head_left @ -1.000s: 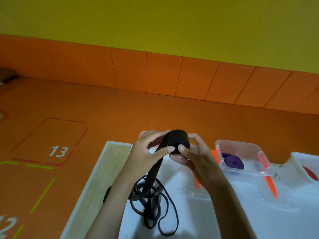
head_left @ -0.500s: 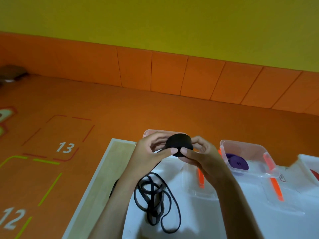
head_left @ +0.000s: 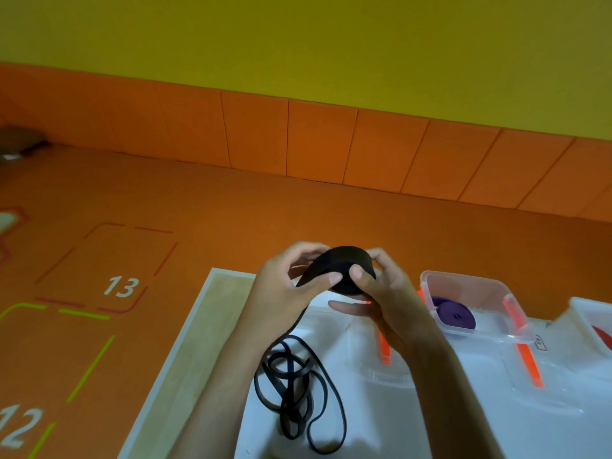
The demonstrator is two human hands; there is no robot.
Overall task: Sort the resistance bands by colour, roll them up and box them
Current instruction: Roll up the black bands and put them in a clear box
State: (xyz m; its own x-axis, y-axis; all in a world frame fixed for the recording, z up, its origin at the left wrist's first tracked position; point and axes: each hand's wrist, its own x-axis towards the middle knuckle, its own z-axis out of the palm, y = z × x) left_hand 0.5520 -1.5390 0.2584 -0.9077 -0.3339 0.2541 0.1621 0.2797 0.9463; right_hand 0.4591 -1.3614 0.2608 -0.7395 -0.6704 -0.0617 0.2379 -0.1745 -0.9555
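here your left hand (head_left: 281, 296) and your right hand (head_left: 387, 299) both curl their fingers round the half-rolled black rubber resistance band (head_left: 344, 265), held above the far edge of the white table (head_left: 397, 425); its loose tail (head_left: 288, 405) lies coiled near the left edge.

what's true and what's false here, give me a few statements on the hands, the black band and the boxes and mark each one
1. Both hands hold the black roll. True: the left hand and the right hand grip the black roll between fingers and thumbs.
2. The black band is rolled up to its end. False: a loose tail hangs from the roll and lies in loops on the white table.
3. A purple roll lies in a clear box to the right of the hands. True: the purple roll sits inside the clear box.
4. That box has its lid on. False: it stands open at the top.
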